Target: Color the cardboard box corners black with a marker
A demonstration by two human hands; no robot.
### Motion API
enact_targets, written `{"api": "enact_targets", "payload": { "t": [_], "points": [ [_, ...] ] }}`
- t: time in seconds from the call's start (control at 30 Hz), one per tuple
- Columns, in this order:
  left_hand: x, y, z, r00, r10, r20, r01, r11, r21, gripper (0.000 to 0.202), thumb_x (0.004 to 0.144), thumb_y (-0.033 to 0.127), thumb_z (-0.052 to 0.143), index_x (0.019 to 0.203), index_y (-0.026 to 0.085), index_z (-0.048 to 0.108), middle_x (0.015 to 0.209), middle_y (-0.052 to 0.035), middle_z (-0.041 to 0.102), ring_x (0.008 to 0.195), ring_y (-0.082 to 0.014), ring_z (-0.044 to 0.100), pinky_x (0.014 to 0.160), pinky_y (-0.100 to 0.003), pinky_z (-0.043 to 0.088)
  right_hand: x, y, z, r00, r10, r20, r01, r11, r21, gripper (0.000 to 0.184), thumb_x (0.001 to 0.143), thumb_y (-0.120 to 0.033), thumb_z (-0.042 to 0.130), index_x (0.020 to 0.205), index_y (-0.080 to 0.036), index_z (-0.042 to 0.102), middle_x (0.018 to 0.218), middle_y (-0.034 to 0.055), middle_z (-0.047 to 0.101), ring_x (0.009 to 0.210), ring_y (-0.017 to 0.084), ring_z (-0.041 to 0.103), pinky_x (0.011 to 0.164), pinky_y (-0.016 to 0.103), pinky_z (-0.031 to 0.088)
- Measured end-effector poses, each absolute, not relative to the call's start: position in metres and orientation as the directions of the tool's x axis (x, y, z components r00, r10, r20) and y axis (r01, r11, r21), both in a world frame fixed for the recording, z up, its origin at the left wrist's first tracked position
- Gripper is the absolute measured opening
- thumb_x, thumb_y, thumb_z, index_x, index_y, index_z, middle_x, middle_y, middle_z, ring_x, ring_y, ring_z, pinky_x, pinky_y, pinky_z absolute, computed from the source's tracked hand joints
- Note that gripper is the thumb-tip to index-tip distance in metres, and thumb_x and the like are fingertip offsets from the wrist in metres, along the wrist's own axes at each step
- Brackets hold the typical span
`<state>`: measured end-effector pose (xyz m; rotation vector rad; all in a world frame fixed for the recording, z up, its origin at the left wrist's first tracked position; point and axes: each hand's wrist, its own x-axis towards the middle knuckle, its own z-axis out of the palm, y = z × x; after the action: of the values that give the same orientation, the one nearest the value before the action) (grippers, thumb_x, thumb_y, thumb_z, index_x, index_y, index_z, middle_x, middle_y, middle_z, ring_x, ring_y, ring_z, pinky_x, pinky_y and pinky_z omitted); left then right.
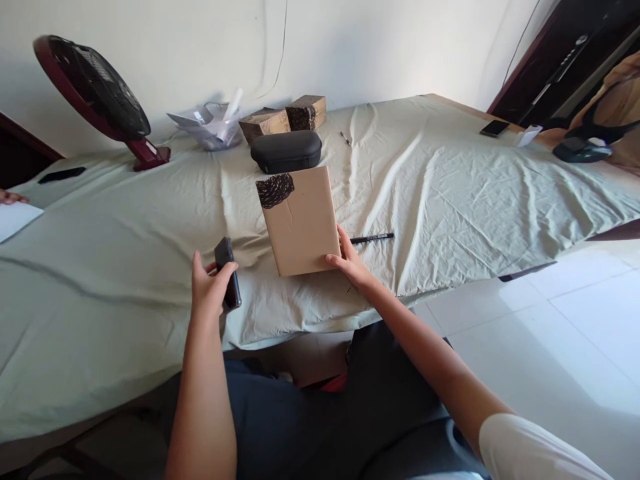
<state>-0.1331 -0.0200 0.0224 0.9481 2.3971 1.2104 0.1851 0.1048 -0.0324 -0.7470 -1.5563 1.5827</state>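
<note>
My left hand [210, 288] is wrapped around a black phone [227, 272], held upright just above the pale green sheet [450, 193] on the table. My right hand [350, 261] grips the lower right corner of a brown paper-wrapped flat package [300, 223] with a black scribbled patch on its top left corner; the package is tilted up off the sheet. A black pen [373, 238] lies on the sheet just right of my right hand.
Behind the package sit a black zip case [286, 151], two brown patterned boxes [283, 119], crumpled white paper [210, 125] and a dark red fan [95, 93]. Another person's fingertips [11, 197] and white paper [15, 219] are at far left. A phone [494, 128] lies far right.
</note>
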Motion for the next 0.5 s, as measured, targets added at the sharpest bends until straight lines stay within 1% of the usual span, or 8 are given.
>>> {"api": "enact_targets", "payload": {
  "t": [0.07, 0.1, 0.17, 0.2, 0.27, 0.33, 0.4, 0.5],
  "points": [
    [-0.117, -0.015, 0.035, -0.750, 0.657, 0.083, 0.289, 0.212, 0.934, 0.114, 0.078, 0.036, 0.074, 0.178, 0.013, 0.025, 0.146, -0.0225, 0.069, 0.113, -0.0326, 0.078, 0.084, -0.041, 0.066, 0.184, 0.106, -0.034, -0.525, 0.843, 0.113, -0.117, 0.060, -0.991, 0.132, 0.079, -0.073, 0.084, 0.182, -0.032, 0.012, 0.181, 0.0145, 0.037, 0.166, 0.041, 0.042, 0.140, 0.068, 0.032],
    [-0.107, -0.012, 0.044, -0.746, 0.648, 0.154, 0.274, 0.088, 0.958, 0.115, 0.073, 0.034, 0.078, 0.176, 0.016, 0.031, 0.146, -0.0201, 0.069, 0.116, -0.0307, 0.077, 0.088, -0.038, 0.066, 0.184, 0.106, -0.034, -0.524, 0.844, 0.115, -0.114, 0.064, -0.991, 0.133, 0.078, -0.074, 0.084, 0.182, -0.032, 0.012, 0.182, 0.0146, 0.036, 0.166, 0.042, 0.041, 0.140, 0.069, 0.032],
    [-0.086, -0.004, 0.061, -0.748, 0.587, 0.310, 0.311, -0.103, 0.945, 0.110, 0.068, 0.031, 0.078, 0.171, 0.023, 0.039, 0.146, -0.0157, 0.069, 0.113, -0.0277, 0.078, 0.093, -0.038, 0.066, 0.183, 0.107, -0.035, -0.523, 0.844, 0.121, -0.111, 0.073, -0.991, 0.134, 0.077, -0.074, 0.084, 0.182, -0.031, 0.012, 0.184, 0.0149, 0.034, 0.168, 0.043, 0.037, 0.140, 0.070, 0.031],
    [-0.075, 0.001, 0.070, -0.735, 0.565, 0.375, 0.328, -0.187, 0.926, 0.109, 0.069, 0.031, 0.080, 0.170, 0.023, 0.039, 0.148, -0.0162, 0.068, 0.112, -0.0276, 0.078, 0.096, -0.040, 0.067, 0.183, 0.107, -0.035, -0.523, 0.843, 0.124, -0.112, 0.076, -0.991, 0.135, 0.077, -0.074, 0.084, 0.182, -0.030, 0.012, 0.184, 0.0155, 0.032, 0.169, 0.043, 0.036, 0.140, 0.070, 0.030],
    [-0.055, 0.009, 0.084, -0.718, 0.496, 0.488, 0.376, -0.313, 0.872, 0.106, 0.072, 0.032, 0.083, 0.168, 0.022, 0.040, 0.146, -0.0174, 0.068, 0.117, -0.0289, 0.079, 0.104, -0.043, 0.066, 0.183, 0.107, -0.035, -0.529, 0.839, 0.126, -0.113, 0.077, -0.991, 0.137, 0.076, -0.073, 0.085, 0.182, -0.027, 0.011, 0.186, 0.0168, 0.028, 0.170, 0.044, 0.033, 0.140, 0.070, 0.030],
    [-0.039, 0.014, 0.092, -0.702, 0.430, 0.567, 0.445, -0.357, 0.821, 0.107, 0.072, 0.034, 0.084, 0.168, 0.019, 0.039, 0.140, -0.0178, 0.069, 0.119, -0.0305, 0.078, 0.107, -0.045, 0.066, 0.184, 0.106, -0.035, -0.539, 0.833, 0.127, -0.113, 0.078, -0.991, 0.137, 0.077, -0.073, 0.085, 0.182, -0.027, 0.010, 0.189, 0.0163, 0.021, 0.173, 0.044, 0.029, 0.141, 0.070, 0.029],
    [-0.029, 0.015, 0.093, -0.667, 0.389, 0.635, 0.531, -0.350, 0.772, 0.106, 0.074, 0.036, 0.082, 0.168, 0.018, 0.038, 0.138, -0.0166, 0.069, 0.121, -0.0309, 0.078, 0.108, -0.046, 0.066, 0.185, 0.106, -0.036, -0.550, 0.823, 0.141, -0.111, 0.095, -0.989, 0.136, 0.078, -0.073, 0.085, 0.182, -0.029, 0.010, 0.192, 0.0144, 0.014, 0.176, 0.043, 0.023, 0.141, 0.069, 0.029],
    [-0.023, 0.010, 0.087, -0.582, 0.395, 0.711, 0.652, -0.296, 0.698, 0.102, 0.078, 0.034, 0.079, 0.170, 0.024, 0.038, 0.144, -0.0144, 0.068, 0.126, -0.0305, 0.076, 0.109, -0.046, 0.066, 0.185, 0.107, -0.040, -0.583, 0.789, 0.196, -0.108, 0.164, -0.981, 0.136, 0.078, -0.074, 0.086, 0.183, -0.029, 0.012, 0.192, 0.0143, 0.013, 0.176, 0.045, 0.020, 0.141, 0.070, 0.030]
  ]
}}
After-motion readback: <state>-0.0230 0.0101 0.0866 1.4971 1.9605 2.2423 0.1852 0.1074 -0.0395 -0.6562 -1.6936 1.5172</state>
